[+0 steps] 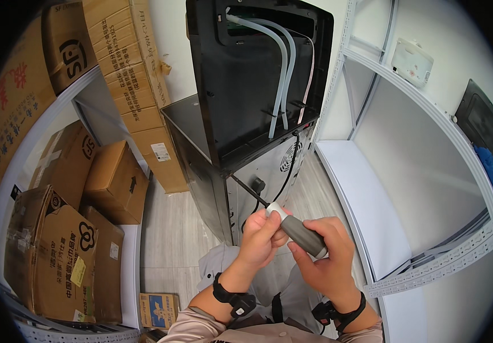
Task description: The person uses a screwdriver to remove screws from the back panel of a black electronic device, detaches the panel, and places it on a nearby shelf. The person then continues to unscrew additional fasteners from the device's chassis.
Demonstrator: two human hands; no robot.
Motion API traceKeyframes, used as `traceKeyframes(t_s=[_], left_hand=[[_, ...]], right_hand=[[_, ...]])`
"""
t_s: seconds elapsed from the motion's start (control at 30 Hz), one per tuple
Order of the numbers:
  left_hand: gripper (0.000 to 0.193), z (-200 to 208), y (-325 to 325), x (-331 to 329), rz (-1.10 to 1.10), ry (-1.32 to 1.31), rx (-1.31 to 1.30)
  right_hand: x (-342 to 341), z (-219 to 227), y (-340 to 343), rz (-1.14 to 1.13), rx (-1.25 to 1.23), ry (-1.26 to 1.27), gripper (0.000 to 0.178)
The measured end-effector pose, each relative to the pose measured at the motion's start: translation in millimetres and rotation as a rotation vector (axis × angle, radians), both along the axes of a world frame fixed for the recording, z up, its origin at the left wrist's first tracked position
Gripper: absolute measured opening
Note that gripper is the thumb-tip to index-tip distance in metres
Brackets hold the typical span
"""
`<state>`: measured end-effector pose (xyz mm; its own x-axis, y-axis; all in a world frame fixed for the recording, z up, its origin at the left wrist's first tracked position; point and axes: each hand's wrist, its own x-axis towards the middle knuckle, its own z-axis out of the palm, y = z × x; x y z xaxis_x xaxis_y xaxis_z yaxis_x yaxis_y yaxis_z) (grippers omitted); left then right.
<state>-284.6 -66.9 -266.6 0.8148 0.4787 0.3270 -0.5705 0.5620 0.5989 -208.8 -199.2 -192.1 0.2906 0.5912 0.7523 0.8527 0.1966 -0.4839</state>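
Note:
A screwdriver point(305, 235) with a grey handle and a dark shaft is held between both hands. My left hand point(262, 235) grips the light collar where shaft meets handle. Around the rear of the handle close the fingers of my right hand point(331, 255). The shaft points up and left, its tip at the lower left corner of the raised black panel point(246, 97); whether it sits in a screw is too small to tell. Two translucent hoses point(283, 74) run down the panel. Below stands the black-sided appliance body point(201, 166) with a pale back and a round vent grille point(288, 156).
A black power cord point(292, 183) hangs behind the appliance, near a dark plug point(258, 184). Cardboard boxes point(66, 257) fill the left shelf, and a tall carton point(169, 163) leans beside the appliance. White metal shelving point(366, 206) rises on the right. A small box point(159, 309) lies on the floor.

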Motion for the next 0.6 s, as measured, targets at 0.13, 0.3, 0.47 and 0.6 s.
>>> traceKeyframes(t_s=[0.13, 0.3, 0.47, 0.6], left_hand=[[0.034, 4.2, -5.5, -0.3, -0.005, -0.006, -0.08], [0.033, 9.4, -8.9, -0.6, -0.108, -0.083, -0.237], [0.033, 4.2, -6.9, -1.3, 0.018, 0.007, -0.164], [0.027, -4.8, -7.6, -0.9, 0.073, -0.008, -0.123]], right_hand=[[-1.4, -1.3, 2.4, -0.023, 0.033, 0.019, 0.041], [-1.7, -10.4, -10.4, 0.018, -0.113, 0.358, 0.034], [-2.4, -10.6, -5.9, -0.016, -0.075, 0.16, 0.03], [0.4, -10.7, -1.3, 0.035, 0.061, 0.043, 0.037]])
